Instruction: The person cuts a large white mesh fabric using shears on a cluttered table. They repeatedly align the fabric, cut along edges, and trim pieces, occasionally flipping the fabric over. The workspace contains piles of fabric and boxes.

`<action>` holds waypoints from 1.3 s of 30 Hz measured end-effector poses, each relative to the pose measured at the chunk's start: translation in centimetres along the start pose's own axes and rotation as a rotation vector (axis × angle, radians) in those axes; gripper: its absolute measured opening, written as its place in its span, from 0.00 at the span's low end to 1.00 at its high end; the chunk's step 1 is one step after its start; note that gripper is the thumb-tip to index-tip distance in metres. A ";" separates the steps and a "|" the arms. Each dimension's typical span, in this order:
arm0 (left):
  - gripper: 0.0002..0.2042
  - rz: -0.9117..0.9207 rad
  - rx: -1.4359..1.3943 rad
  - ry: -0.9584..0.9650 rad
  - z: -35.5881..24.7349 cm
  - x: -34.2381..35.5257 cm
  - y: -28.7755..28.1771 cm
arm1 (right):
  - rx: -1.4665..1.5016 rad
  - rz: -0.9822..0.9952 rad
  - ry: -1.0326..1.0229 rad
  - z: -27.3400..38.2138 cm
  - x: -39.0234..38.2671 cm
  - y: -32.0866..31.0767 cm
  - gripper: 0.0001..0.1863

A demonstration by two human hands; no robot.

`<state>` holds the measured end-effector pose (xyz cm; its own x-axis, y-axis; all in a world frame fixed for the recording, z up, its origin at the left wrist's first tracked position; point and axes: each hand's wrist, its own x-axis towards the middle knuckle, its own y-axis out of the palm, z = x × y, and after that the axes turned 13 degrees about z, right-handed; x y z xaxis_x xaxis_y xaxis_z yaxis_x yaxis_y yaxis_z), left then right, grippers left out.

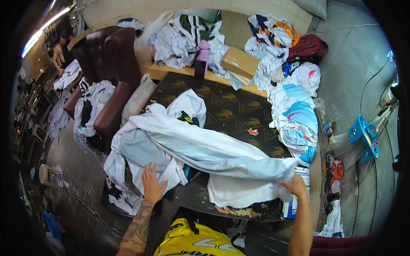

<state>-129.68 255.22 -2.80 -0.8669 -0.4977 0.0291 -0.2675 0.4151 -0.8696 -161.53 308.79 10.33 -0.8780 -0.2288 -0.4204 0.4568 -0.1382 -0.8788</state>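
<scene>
A long white mesh fabric (222, 158) stretches diagonally across the dark printed tabletop (230, 109), partly over a crumpled white garment pile (124, 166). My right hand (294, 185) grips the fabric's right end near the table's front right corner. My left hand (153, 181) has its fingers spread and apart at the lower edge of the pile, at left of centre; whether the fingertips press on the cloth is unclear. A flat blue-and-white pack (292, 209) lies partly hidden under the fabric beside my right hand.
Garment piles (294, 119) line the table's right and back, with a cardboard box (239, 63) and pink bottle (203, 55). A maroon armchair (111, 55) holding cloth stands left; another person (64, 55) is behind it. A stool (47, 175) stands lower left, a blue plastic basket (361, 132) right.
</scene>
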 end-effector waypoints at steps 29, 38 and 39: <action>0.16 1.260 -0.517 -0.625 3.5 -25.6 -9.5 | 0.627 0.954 -0.273 7.4 -22.8 19.7 0.31; 0.17 1.244 -0.351 -0.579 4.4 -24.5 -7.8 | 0.638 0.950 -0.202 7.0 -23.6 20.8 0.30; 0.17 1.299 -0.303 -0.557 4.1 -23.3 -8.3 | 0.625 0.935 -0.247 6.9 -23.3 20.5 0.30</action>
<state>-105.54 260.22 1.75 -0.3075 0.1529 -0.9392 0.4287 0.9034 0.0068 -130.69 304.68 3.69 -0.1381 -0.6664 -0.7327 0.9663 -0.2528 0.0478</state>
